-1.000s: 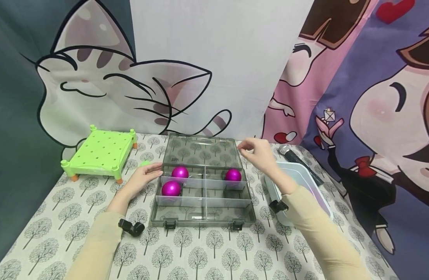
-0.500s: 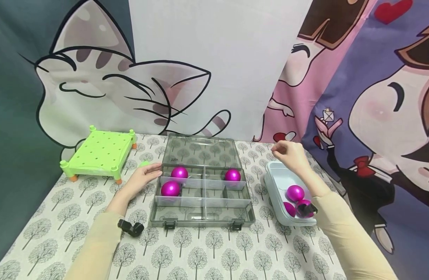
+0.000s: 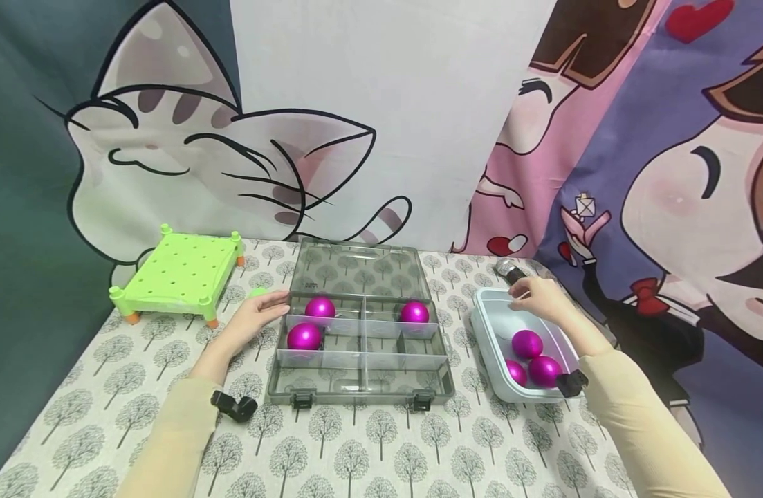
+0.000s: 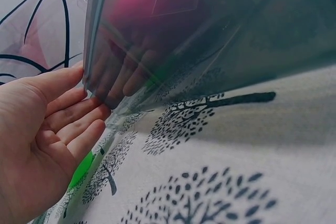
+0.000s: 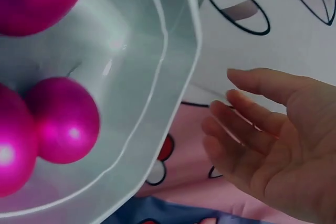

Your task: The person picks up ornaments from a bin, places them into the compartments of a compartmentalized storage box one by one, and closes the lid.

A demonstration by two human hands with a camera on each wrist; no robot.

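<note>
A grey see-through divided box (image 3: 362,398) lies with its lid (image 3: 356,270) folded back. Two magenta balls (image 3: 304,337) sit in its left compartments, and a third magenta ball (image 3: 415,312) in the back right one. My left hand (image 3: 256,315) touches the box's left side with fingers extended; the left wrist view shows the fingertips at the clear wall (image 4: 173,51). Over the far end of a pale blue tub (image 3: 490,356) hangs my right hand (image 3: 537,297), fingers loosely bent, holding nothing. Three magenta balls (image 5: 63,120) rest together inside the tub.
A lime green pegboard stand (image 3: 182,273) with orange feet stands at the left back. A small green piece (image 3: 259,291) lies behind my left hand. Behind the tub lies a microphone (image 3: 508,268), partly hidden by my right hand. Printed curtains rise along the table's back.
My right hand has moved right, from beside the box's lid to over the tub, and lowered. The balls in the tub have come into full view. My left hand stays put.
</note>
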